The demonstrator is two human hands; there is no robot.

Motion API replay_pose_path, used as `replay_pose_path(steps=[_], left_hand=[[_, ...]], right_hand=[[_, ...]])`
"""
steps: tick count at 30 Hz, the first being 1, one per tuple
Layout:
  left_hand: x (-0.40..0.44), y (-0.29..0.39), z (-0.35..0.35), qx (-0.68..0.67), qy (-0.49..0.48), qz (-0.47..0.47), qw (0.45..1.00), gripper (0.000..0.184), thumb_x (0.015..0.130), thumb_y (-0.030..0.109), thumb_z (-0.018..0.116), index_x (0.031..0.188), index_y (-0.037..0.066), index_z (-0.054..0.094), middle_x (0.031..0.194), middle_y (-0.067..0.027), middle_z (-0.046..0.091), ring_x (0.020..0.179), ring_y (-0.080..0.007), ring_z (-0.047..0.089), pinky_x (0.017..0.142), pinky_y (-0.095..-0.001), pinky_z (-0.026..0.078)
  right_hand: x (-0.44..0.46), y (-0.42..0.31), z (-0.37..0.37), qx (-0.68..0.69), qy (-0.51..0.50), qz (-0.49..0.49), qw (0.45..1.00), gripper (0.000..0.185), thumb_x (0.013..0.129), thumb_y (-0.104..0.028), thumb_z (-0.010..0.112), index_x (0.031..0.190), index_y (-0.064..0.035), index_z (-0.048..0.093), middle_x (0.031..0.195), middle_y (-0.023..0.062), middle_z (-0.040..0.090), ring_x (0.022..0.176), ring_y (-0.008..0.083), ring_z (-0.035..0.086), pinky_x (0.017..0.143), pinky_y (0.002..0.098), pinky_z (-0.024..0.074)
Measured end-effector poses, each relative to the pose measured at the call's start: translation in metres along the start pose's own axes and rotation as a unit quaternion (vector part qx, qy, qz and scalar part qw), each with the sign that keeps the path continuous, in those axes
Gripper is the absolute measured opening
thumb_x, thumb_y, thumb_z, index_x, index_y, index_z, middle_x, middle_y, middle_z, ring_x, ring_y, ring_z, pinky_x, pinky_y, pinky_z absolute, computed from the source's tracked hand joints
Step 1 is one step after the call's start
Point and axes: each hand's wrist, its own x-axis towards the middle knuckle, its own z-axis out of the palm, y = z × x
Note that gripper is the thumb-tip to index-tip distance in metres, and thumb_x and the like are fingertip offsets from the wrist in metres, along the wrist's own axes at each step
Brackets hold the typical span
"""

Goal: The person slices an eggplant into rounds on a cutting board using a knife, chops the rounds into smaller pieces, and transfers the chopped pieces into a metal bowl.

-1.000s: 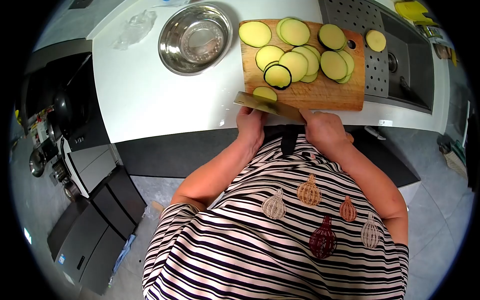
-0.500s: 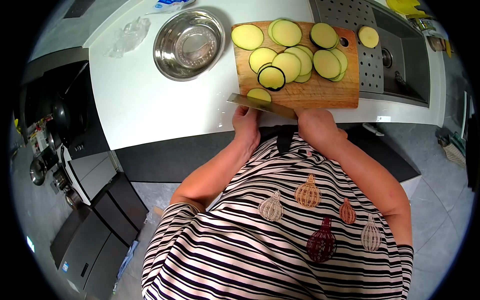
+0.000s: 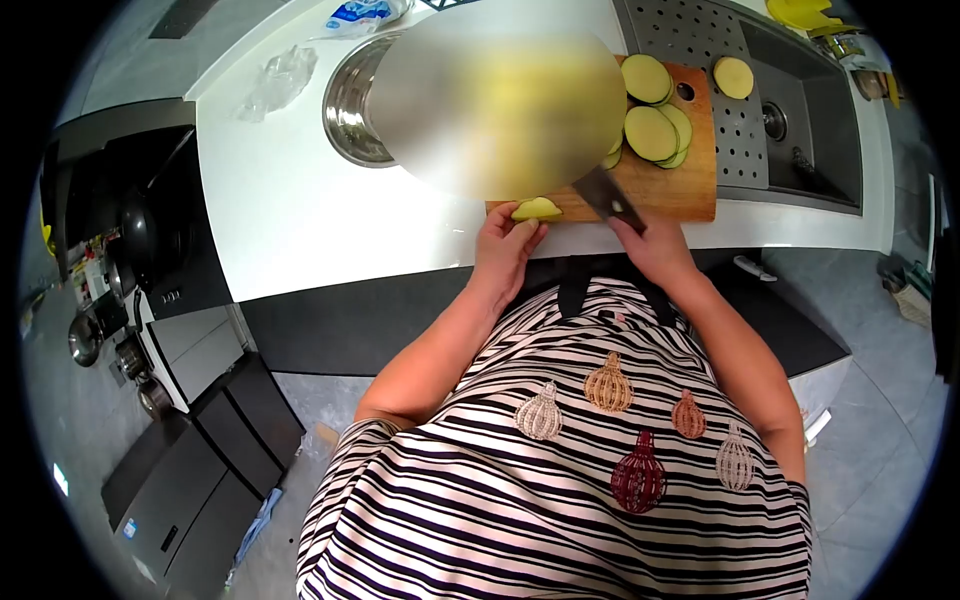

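Note:
My left hand (image 3: 505,252) is at the near left edge of the wooden cutting board (image 3: 680,195), its thumb and fingers pinched on a small green-rimmed slice (image 3: 538,209). To its right, my right hand (image 3: 653,245) grips the cleaver (image 3: 608,197), whose blade slants up and left over the board's near edge. Pale yellow-green slices lie overlapping on the right of the board, among them a top slice (image 3: 650,133). A large blurred oval hides the left and middle of the board and whatever lies there.
A steel bowl (image 3: 350,110), partly hidden by the blur, stands left of the board. Crumpled clear plastic (image 3: 279,82) and a blue-and-white packet (image 3: 362,14) lie farther left and back. A round piece (image 3: 733,77) rests on the perforated tray (image 3: 738,130) by the sink (image 3: 810,100).
The cleaver has swung off the small slice and now slants toward the right hand. My left hand has lifted and tilted the slice. A blurred oval now covers part of the board and bowl.

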Motion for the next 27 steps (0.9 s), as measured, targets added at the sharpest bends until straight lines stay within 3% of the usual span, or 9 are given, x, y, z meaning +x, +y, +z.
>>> replay_pose_path(steps=[7, 10, 12, 15, 17, 19, 21, 25, 27], left_hand=[[-0.003, -0.002, 0.008, 0.075, -0.06, 0.017, 0.995, 0.024, 0.087, -0.009, 0.063, 0.108, 0.002, 0.058, 0.115, -0.009, 0.061, 0.102, -0.0169, 0.062, 0.091, -0.028, 0.052], [-0.002, -0.009, 0.01, 0.211, -0.143, 0.15, 0.955, 0.024, 0.086, -0.011, 0.063, 0.105, 0.003, 0.058, 0.116, -0.0106, 0.062, 0.108, -0.019, 0.06, 0.096, -0.0306, 0.051], [-0.004, -0.008, 0.015, 0.347, -0.215, 0.314, 0.857, 0.024, 0.085, -0.012, 0.064, 0.103, 0.003, 0.059, 0.117, -0.0115, 0.061, 0.109, -0.0182, 0.06, 0.094, -0.029, 0.049], [-0.021, -0.015, 0.032, 0.393, -0.262, 0.311, 0.825, 0.021, 0.086, -0.009, 0.065, 0.103, 0.003, 0.059, 0.119, -0.0114, 0.061, 0.104, -0.0176, 0.061, 0.089, -0.028, 0.05], [-0.028, -0.018, 0.019, 0.397, -0.234, 0.152, 0.874, 0.017, 0.087, -0.006, 0.066, 0.102, 0.001, 0.062, 0.114, -0.0088, 0.063, 0.1, -0.0153, 0.062, 0.088, -0.0273, 0.051], [-0.028, -0.028, 0.029, 0.43, -0.306, 0.124, 0.841, 0.02, 0.089, -0.003, 0.065, 0.108, 0.002, 0.061, 0.108, -0.0085, 0.065, 0.097, -0.0144, 0.062, 0.084, -0.0272, 0.052], [-0.041, -0.037, 0.023, 0.477, -0.249, 0.032, 0.843, 0.023, 0.091, 0.002, 0.065, 0.113, 0.001, 0.058, 0.106, -0.0076, 0.065, 0.094, -0.0141, 0.063, 0.082, -0.0271, 0.053], [-0.066, -0.085, 0.03, 0.508, -0.28, -0.131, 0.804, 0.016, 0.095, 0.007, 0.061, 0.11, 0.005, 0.06, 0.105, -0.0051, 0.066, 0.093, -0.0132, 0.064, 0.082, -0.0256, 0.054], [-0.079, -0.165, 0.071, 0.535, -0.333, -0.216, 0.746, 0.016, 0.095, 0.008, 0.061, 0.111, 0.005, 0.06, 0.105, -0.0048, 0.066, 0.093, -0.0138, 0.065, 0.08, -0.0253, 0.054]], right_hand=[[-0.057, 0.038, 0.001, 0.153, 0.155, 0.151, 0.964, 0.025, 0.091, -0.022, 0.068, 0.097, 0.0023, 0.069, 0.074, 0.0124, 0.069, 0.067, 0.0135, 0.06, 0.066, 0.0318, 0.0492], [-0.082, 0.049, 0.009, 0.196, 0.191, 0.133, 0.953, 0.025, 0.09, -0.022, 0.067, 0.097, 0.0021, 0.069, 0.074, 0.0142, 0.068, 0.068, 0.0135, 0.061, 0.067, 0.0313, 0.0496], [-0.097, 0.063, 0.012, 0.142, 0.202, 0.125, 0.961, 0.024, 0.091, -0.022, 0.066, 0.097, 0.0007, 0.068, 0.077, 0.0174, 0.068, 0.07, 0.0219, 0.067, 0.068, 0.0328, 0.0509], [-0.131, 0.097, 0.026, 0.105, 0.239, 0.147, 0.954, 0.023, 0.089, -0.024, 0.065, 0.096, -0.0031, 0.069, 0.084, 0.0207, 0.068, 0.082, 0.0398, 0.066, 0.068, 0.0399, 0.0525], [-0.149, 0.14, 0.06, 0.031, 0.219, 0.186, 0.957, 0.026, 0.091, -0.032, 0.061, 0.099, -0.0085, 0.069, 0.084, 0.0187, 0.068, 0.081, 0.0407, 0.065, 0.071, 0.0472, 0.0524], [-0.184, 0.146, 0.065, 0.043, 0.215, 0.249, 0.943, 0.025, 0.091, -0.033, 0.058, 0.099, -0.0119, 0.069, 0.084, 0.0179, 0.068, 0.083, 0.0402, 0.065, 0.073, 0.0496, 0.052], [-0.234, 0.176, 0.104, -0.009, 0.186, 0.313, 0.931, 0.026, 0.092, -0.033, 0.056, 0.091, -0.0083, 0.066, 0.087, 0.0168, 0.069, 0.086, 0.0396, 0.065, 0.076, 0.0503, 0.051], [-0.367, 0.211, 0.207, 0.049, 0.256, 0.444, 0.858, 0.02, 0.086, -0.023, 0.057, 0.089, -0.0079, 0.069, 0.089, 0.0171, 0.069, 0.09, 0.0374, 0.066, 0.079, 0.0484, 0.0522], [-0.449, 0.234, 0.247, 0.15, 0.179, 0.601, 0.764, 0.021, 0.082, -0.019, 0.057, 0.092, -0.0074, 0.072, 0.096, 0.0169, 0.07, 0.094, 0.0363, 0.067, 0.081, 0.0466, 0.0531]])
